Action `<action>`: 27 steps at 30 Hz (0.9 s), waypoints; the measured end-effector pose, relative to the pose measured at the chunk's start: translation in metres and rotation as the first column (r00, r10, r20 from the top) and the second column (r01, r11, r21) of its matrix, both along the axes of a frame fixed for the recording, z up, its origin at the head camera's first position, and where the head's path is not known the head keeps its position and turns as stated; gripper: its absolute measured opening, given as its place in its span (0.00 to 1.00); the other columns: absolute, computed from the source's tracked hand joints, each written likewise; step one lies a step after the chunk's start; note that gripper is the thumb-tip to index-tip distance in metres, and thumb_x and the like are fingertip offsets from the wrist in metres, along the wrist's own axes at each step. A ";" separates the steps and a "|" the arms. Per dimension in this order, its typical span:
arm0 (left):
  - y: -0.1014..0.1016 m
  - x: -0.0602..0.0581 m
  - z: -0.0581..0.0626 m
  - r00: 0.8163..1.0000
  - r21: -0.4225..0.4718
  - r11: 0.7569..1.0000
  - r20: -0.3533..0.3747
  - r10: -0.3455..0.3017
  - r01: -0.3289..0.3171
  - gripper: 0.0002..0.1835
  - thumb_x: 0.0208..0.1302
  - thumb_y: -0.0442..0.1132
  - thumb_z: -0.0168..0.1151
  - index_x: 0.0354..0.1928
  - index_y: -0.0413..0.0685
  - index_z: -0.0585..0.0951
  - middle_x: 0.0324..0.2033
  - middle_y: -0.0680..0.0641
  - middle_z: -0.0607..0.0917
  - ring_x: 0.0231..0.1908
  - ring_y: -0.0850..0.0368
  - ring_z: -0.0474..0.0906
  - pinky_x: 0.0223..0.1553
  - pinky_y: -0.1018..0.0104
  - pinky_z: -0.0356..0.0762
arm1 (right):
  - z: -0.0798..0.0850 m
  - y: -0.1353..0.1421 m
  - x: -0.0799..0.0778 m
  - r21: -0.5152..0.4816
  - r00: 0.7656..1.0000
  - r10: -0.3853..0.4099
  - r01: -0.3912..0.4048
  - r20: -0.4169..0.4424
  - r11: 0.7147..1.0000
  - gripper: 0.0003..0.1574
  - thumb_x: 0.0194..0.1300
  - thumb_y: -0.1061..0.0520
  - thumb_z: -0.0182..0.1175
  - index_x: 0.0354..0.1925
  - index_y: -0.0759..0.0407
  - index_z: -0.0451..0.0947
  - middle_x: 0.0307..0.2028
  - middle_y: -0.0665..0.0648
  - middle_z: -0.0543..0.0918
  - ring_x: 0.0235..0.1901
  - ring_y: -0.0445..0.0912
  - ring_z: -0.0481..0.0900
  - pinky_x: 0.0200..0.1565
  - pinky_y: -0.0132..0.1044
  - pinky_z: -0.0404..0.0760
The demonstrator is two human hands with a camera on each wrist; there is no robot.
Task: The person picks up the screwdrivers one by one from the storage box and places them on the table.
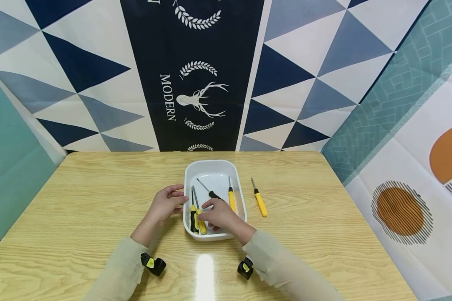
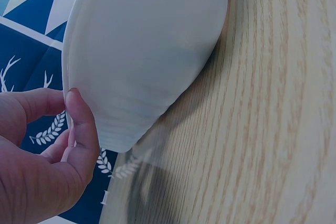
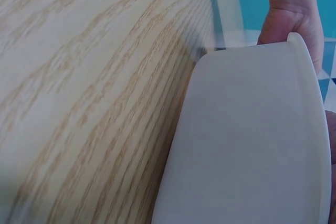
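A white plastic tray (image 1: 238, 179) stands on the wooden table with several screwdrivers in it. My left hand (image 1: 167, 204) holds its left rim, thumb and fingers pinching the edge in the left wrist view. Inside, my right hand (image 1: 220, 215) reaches over the front part, fingertips at a yellow-handled screwdriver (image 1: 202, 227); whether they grip it I cannot tell. Left of that lies a black-and-yellow screwdriver (image 1: 193, 219). A black-handled screwdriver (image 1: 212, 194) lies farther back, partly under the right hand. Another yellow screwdriver (image 1: 231, 198) lies along the right wall.
One more yellow-handled screwdriver (image 1: 261, 203) lies on the table (image 1: 305, 234) to the right of the tray. A patterned cloth (image 1: 196, 100) hangs behind the table's far edge. Each wrist carries a small black camera.
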State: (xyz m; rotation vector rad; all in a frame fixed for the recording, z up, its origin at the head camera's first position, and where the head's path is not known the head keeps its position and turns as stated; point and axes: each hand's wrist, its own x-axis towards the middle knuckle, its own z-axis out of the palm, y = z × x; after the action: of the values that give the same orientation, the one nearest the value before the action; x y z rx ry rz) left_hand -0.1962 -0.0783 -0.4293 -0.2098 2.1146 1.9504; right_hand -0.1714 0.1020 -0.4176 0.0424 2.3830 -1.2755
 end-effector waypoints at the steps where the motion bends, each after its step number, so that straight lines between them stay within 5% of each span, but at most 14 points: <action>1: 0.000 0.000 0.000 1.000 0.001 1.000 0.001 0.001 -0.001 0.26 0.60 0.32 0.60 0.62 0.43 0.69 0.49 0.39 0.75 0.35 0.60 0.77 0.34 0.69 0.82 | 0.000 -0.001 0.000 0.000 1.000 0.001 -0.001 -0.002 1.000 0.25 0.54 0.52 0.67 0.49 0.59 0.75 0.28 0.57 0.79 0.22 0.47 0.77 0.23 0.38 0.80; 27: 0.000 0.000 0.001 1.000 0.014 1.000 0.012 0.000 -0.001 0.27 0.60 0.32 0.61 0.62 0.43 0.69 0.48 0.41 0.75 0.35 0.59 0.77 0.34 0.70 0.82 | -0.005 -0.010 -0.003 0.109 0.999 0.035 -0.033 -0.019 0.993 0.22 0.54 0.57 0.67 0.47 0.62 0.76 0.20 0.54 0.78 0.14 0.42 0.74 0.18 0.32 0.76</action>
State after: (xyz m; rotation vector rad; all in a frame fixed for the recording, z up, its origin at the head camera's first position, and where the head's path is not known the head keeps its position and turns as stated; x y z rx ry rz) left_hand -0.1962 -0.0781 -0.4285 -0.2187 2.0931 1.9590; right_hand -0.1740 0.0923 -0.4224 0.0219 2.4583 -1.1351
